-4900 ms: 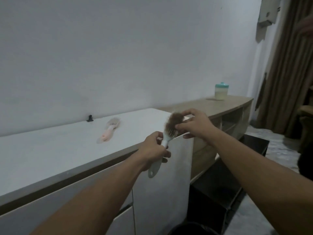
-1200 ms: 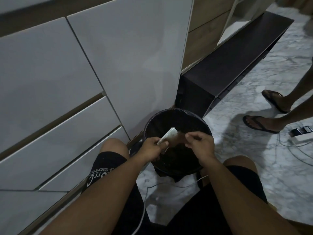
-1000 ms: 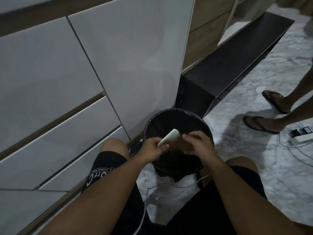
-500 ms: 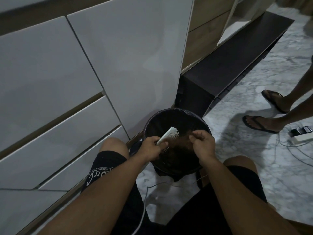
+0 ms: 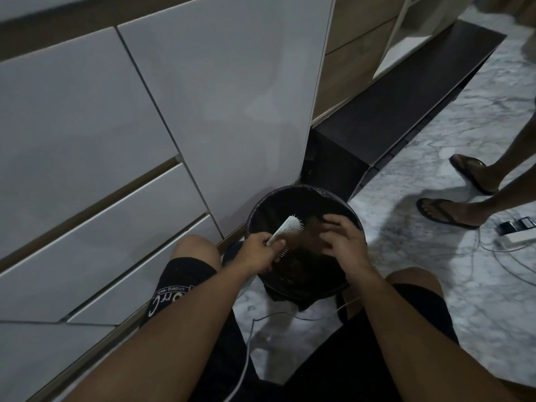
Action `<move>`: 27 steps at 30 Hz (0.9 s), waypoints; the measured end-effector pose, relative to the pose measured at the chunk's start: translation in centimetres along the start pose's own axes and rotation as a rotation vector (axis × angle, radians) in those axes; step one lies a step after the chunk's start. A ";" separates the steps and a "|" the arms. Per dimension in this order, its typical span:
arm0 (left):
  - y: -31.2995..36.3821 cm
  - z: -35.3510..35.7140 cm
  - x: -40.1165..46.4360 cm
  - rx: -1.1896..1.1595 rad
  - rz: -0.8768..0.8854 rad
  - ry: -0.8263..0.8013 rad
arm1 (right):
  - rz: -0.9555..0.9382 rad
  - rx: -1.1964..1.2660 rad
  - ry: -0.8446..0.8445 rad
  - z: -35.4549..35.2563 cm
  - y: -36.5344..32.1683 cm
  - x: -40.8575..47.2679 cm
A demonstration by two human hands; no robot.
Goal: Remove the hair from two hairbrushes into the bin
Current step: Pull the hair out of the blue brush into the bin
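Head view, looking down on a crouching person. The left hand, just below the frame's centre, is clamped on the handle of a pale hairbrush, fingers and thumb curled round it. The brush head angles up and to the right, its bristle side turned to the right and down, and it hangs over the mouth of a round black bin. A brownish clump of hair lies just right of the bristles, above the bin's dark interior; whether it touches the bristles cannot be told. The right hand hovers over the bin beside the brush, fingers spread apart and loosely bent, palm down. Whether its fingertips touch the hair cannot be told.

The bin stands on a marbled floor against the foot of a white cabinet filling the upper left of the frame. A low dark shelf runs toward the upper right. At right, another person's feet in flip-flops stand on the floor, near a power strip and cables. A thin white cable trails between the wearer's knees, at lower centre.
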State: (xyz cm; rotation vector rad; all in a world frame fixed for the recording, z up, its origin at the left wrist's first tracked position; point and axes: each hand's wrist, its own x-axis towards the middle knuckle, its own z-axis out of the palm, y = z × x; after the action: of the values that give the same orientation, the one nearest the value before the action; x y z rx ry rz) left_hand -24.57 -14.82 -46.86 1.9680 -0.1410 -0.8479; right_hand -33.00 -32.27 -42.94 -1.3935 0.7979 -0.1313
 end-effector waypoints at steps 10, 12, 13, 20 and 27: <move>0.1 -0.5 0.2 0.008 -0.013 -0.008 | -0.179 -0.444 -0.059 -0.2 1.6 0.1; 0.1 -0.5 0.3 0.014 -0.005 0.004 | -0.199 -0.465 0.025 -0.4 1.5 0.5; 0.1 -0.6 0.4 0.017 -0.005 0.004 | -0.223 -0.480 0.061 -0.4 1.4 0.7; 0.2 -0.4 0.2 -0.065 -0.097 -0.066 | -0.316 -0.699 0.097 -0.2 1.9 0.0; 1.2 -0.6 -0.9 -0.194 -0.150 -0.136 | -0.644 -0.949 -0.158 0.8 2.0 -0.6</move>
State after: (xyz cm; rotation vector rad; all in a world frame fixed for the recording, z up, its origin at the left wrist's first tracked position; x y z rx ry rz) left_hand -24.60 -14.66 -45.29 1.7553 0.0106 -1.0540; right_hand -33.75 -30.89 -44.55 -2.5000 0.2215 -0.1405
